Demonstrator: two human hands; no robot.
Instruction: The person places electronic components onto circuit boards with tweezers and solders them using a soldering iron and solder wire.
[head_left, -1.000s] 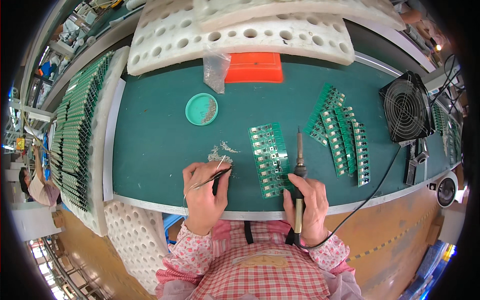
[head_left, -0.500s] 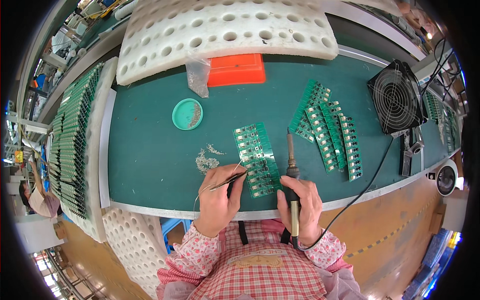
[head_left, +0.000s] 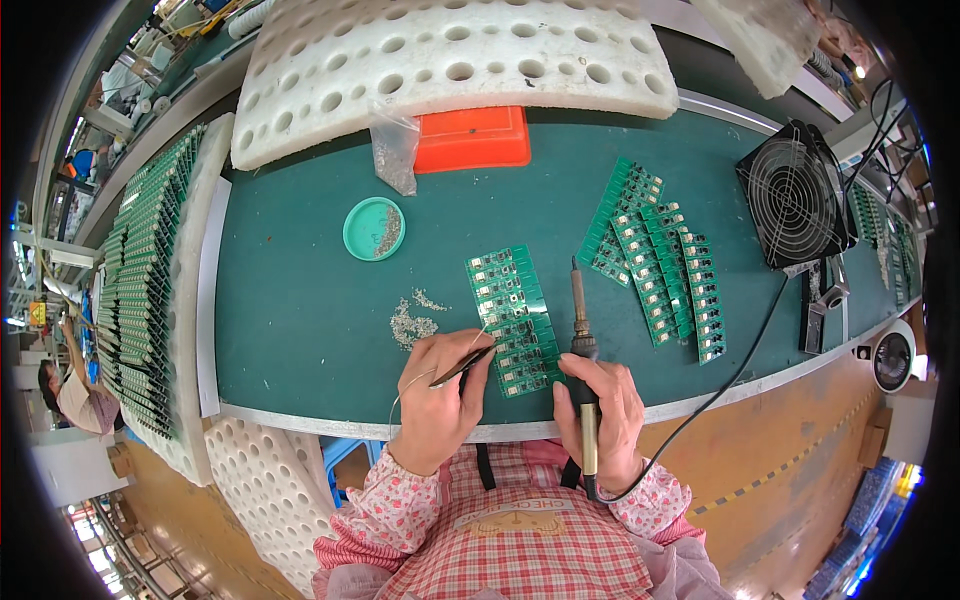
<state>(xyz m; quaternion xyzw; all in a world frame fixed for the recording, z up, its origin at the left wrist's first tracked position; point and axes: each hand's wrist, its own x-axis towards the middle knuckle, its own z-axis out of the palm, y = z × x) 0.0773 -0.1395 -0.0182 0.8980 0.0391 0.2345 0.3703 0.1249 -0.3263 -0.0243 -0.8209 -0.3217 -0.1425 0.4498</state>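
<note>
My left hand (head_left: 430,405) is closed around dark tweezers (head_left: 462,367), whose tips reach the left edge of a green circuit board panel (head_left: 512,318). A thin solder wire (head_left: 399,392) also runs through that hand toward the panel. My right hand (head_left: 618,408) grips a soldering iron (head_left: 581,310) by its black handle. The iron's tip points away from me, right of the panel and apart from it. Small loose parts (head_left: 410,325) lie in a heap left of the panel, below a round green dish (head_left: 349,230) holding more of them.
More board panels (head_left: 655,262) overlap at the right, before a black fan (head_left: 790,195). An orange box (head_left: 472,140) and a clear bag (head_left: 396,155) sit by a white perforated foam block (head_left: 450,72). Upright boards (head_left: 145,290) fill a rack at left. The iron's cable (head_left: 728,385) crosses the table edge.
The tweezers in my left hand have tilted slightly; the iron has barely shifted. At the upper right, a white foam piece has come farther into view.
</note>
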